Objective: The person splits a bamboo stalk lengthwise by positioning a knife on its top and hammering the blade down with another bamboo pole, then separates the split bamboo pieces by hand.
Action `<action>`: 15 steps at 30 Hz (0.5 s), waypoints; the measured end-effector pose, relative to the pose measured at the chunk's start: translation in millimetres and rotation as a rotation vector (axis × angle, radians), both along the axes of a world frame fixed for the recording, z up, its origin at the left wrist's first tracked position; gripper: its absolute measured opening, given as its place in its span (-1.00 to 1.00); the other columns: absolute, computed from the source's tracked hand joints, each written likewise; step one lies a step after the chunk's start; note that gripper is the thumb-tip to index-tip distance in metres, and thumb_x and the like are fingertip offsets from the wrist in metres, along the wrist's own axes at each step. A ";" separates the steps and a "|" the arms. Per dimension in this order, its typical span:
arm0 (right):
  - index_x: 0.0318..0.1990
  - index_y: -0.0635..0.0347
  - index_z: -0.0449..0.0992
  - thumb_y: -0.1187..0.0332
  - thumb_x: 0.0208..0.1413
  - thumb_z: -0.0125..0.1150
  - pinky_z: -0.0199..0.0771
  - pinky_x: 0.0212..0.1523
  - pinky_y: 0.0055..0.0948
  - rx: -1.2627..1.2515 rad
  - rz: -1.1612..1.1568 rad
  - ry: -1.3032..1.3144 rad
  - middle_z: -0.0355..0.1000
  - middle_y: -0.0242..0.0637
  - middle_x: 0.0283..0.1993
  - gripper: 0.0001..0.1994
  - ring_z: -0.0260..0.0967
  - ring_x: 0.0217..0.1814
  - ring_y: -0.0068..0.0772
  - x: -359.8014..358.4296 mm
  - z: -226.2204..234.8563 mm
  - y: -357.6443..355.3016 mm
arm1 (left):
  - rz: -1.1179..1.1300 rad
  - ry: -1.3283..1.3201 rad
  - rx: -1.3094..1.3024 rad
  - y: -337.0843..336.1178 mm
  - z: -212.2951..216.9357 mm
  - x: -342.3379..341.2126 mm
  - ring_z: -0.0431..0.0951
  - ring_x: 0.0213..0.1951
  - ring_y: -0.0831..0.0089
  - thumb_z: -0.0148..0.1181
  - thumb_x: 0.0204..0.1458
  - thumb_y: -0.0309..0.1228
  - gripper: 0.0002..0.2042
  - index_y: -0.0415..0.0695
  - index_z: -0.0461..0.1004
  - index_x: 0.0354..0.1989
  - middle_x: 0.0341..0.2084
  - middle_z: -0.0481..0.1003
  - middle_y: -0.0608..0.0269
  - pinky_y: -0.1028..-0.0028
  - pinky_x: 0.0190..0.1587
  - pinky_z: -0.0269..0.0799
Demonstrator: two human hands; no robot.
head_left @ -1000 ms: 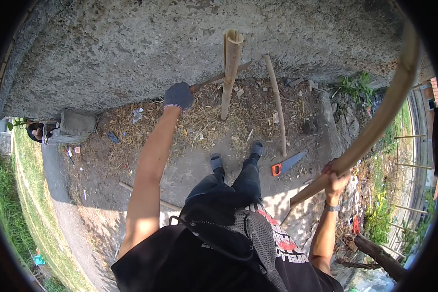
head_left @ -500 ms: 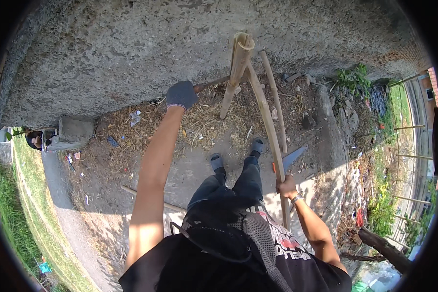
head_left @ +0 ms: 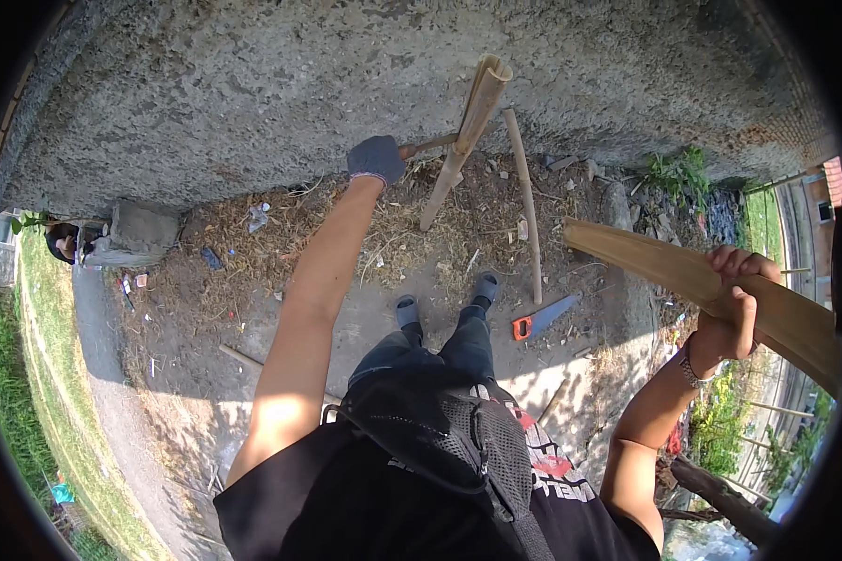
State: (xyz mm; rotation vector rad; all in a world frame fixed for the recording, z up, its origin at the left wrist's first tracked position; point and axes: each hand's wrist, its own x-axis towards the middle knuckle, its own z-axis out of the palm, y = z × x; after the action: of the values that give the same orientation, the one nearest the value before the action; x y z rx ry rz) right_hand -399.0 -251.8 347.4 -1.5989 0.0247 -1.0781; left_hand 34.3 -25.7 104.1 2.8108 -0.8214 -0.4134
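My left hand, in a dark grey knitted glove, is closed on the wooden handle of a machete. Its blade runs into the side of a bamboo pole that stands tilted by the wall, its upper end split. My bare right hand, with a watch at the wrist, grips a long wooden stick raised on the right; its near end runs out toward the picture's rim. A thinner pole is beside the bamboo, apart from both hands.
A handsaw with an orange handle lies on the ground right of my feet. A rough concrete wall rises in front. Another stick lies under my left arm. A log is at lower right. At far left a person is by a concrete block.
My right hand has lifted the wooden stick up and to the right, away from the bamboo and the ground. The left hand still holds the machete in the bamboo; the saw is now uncovered.
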 end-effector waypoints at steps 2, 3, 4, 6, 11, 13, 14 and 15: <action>-0.10 0.27 0.31 0.36 0.04 0.17 0.43 -0.04 -0.16 -0.029 0.027 0.025 0.28 -0.18 -0.25 -0.70 0.31 -0.18 -0.24 31.3 -9.5 30.8 | 0.021 0.027 0.003 6.6 5.1 -2.0 0.69 -0.09 -0.02 0.10 0.26 0.11 -0.46 -0.20 0.69 -0.19 -0.22 0.67 -0.12 0.07 -0.03 0.56; -0.11 0.27 0.31 0.33 0.06 0.19 0.45 -0.07 -0.17 -0.027 -0.029 0.150 0.30 -0.21 -0.26 -0.69 0.33 -0.19 -0.27 45.3 -41.0 51.5 | 0.031 0.030 0.003 10.9 4.4 -0.7 0.69 -0.09 -0.02 0.10 0.26 0.11 -0.46 -0.20 0.69 -0.19 -0.22 0.67 -0.12 0.07 -0.03 0.56; -0.21 0.33 0.42 0.34 0.03 0.22 0.50 -0.19 -0.22 0.020 -0.075 0.331 0.40 -0.27 -0.34 -0.74 0.42 -0.29 -0.30 57.4 -92.9 67.5 | 0.038 0.019 -0.003 14.6 3.5 1.3 0.68 -0.09 -0.02 0.10 0.26 0.11 -0.46 -0.21 0.69 -0.19 -0.21 0.67 -0.13 0.07 -0.03 0.56; -0.43 0.48 0.58 0.33 -0.11 0.28 0.56 -0.36 -0.25 -0.214 -0.206 1.140 0.57 0.06 -0.51 -0.73 0.60 -0.43 0.00 52.1 -213.6 80.3 | 0.008 0.028 -0.015 12.4 0.0 -6.1 0.68 -0.08 -0.02 0.11 0.25 0.11 -0.45 -0.21 0.69 -0.19 -0.21 0.66 -0.14 0.07 -0.03 0.57; -0.44 0.42 0.61 0.28 -0.18 0.34 0.50 -0.40 -0.22 -0.176 -0.108 1.432 0.54 0.04 -0.55 -0.71 0.57 -0.49 -0.06 26.5 -288.4 58.3 | -0.014 -0.041 -0.005 25.7 -17.5 -9.2 0.68 -0.06 -0.03 0.15 0.24 0.00 -0.55 -0.20 0.69 -0.18 -0.19 0.66 -0.14 0.07 0.00 0.57; -0.43 0.41 0.60 0.31 -0.17 0.35 0.46 -0.43 -0.28 -0.010 -0.010 1.415 0.52 -0.09 -0.56 -0.73 0.52 -0.52 -0.29 4.1 -228.7 71.2 | 0.009 0.060 0.008 29.9 -11.8 -9.5 0.68 -0.05 -0.03 0.20 0.20 -0.06 -0.60 -0.19 0.69 -0.16 -0.17 0.66 -0.14 0.08 0.03 0.57; -0.42 0.40 0.60 0.33 -0.17 0.35 0.45 -0.44 -0.32 0.007 -0.012 1.337 0.51 -0.16 -0.56 -0.75 0.48 -0.51 -0.40 6.8 -206.3 65.6 | 0.044 0.035 -0.006 35.1 -18.5 1.2 0.68 -0.05 -0.03 0.21 0.18 -0.07 -0.60 -0.19 0.69 -0.15 -0.16 0.66 -0.14 0.09 0.03 0.57; -0.42 0.38 0.60 0.37 -0.16 0.34 0.44 -0.42 -0.35 -0.022 -0.050 1.183 0.52 -0.20 -0.54 -0.79 0.47 -0.49 -0.44 11.2 -177.2 60.4 | 0.086 0.013 -0.014 44.4 -24.2 8.8 0.68 -0.06 -0.03 0.22 0.16 -0.07 -0.60 -0.19 0.69 -0.15 -0.16 0.66 -0.14 0.09 0.03 0.57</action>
State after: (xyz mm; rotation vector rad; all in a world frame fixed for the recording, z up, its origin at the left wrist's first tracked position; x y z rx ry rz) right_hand -387.8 -191.4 170.1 -2.0455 0.8357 -0.0365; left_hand 43.1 18.7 79.9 2.8153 -0.6951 -0.4099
